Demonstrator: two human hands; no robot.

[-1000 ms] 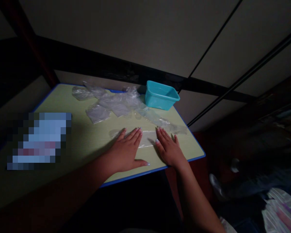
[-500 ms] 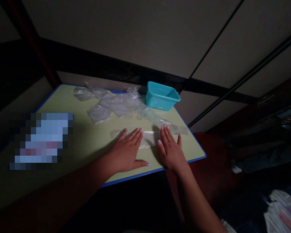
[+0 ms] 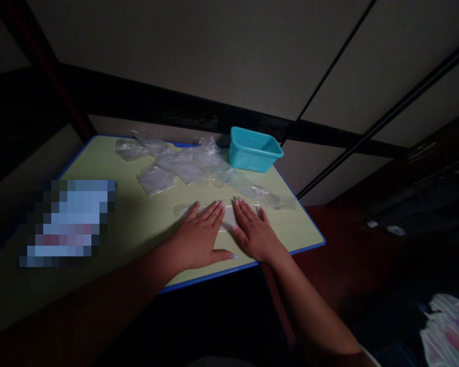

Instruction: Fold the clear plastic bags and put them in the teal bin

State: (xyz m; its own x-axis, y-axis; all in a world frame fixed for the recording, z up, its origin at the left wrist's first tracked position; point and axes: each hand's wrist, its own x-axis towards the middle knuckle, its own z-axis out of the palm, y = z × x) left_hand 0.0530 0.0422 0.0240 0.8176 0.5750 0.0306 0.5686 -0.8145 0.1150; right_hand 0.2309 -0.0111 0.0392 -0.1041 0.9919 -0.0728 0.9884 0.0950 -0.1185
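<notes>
A clear plastic bag [image 3: 228, 220] lies flattened near the front edge of the table, partly covered by both hands. My left hand [image 3: 199, 235] rests palm down on its left part, fingers stretched out and thumb pointing right. On its right part lies my right hand [image 3: 254, 230], also flat with the fingers extended. The two hands are a short gap apart, and the bag shows between them. Just beyond the right hand is another long, crumpled clear plastic bag [image 3: 252, 189].
Several crumpled clear plastic bags [image 3: 183, 162] lie across the back of the pale, blue-edged table [image 3: 137, 214]. A turquoise basket [image 3: 248, 158] stands at the back right. A blurred-out flat object [image 3: 72, 214] is at the left. Cabinet panels [image 3: 176, 51] rise behind the table.
My right hand has slid left across the bag, closer to my left hand. My left hand has stayed in place.
</notes>
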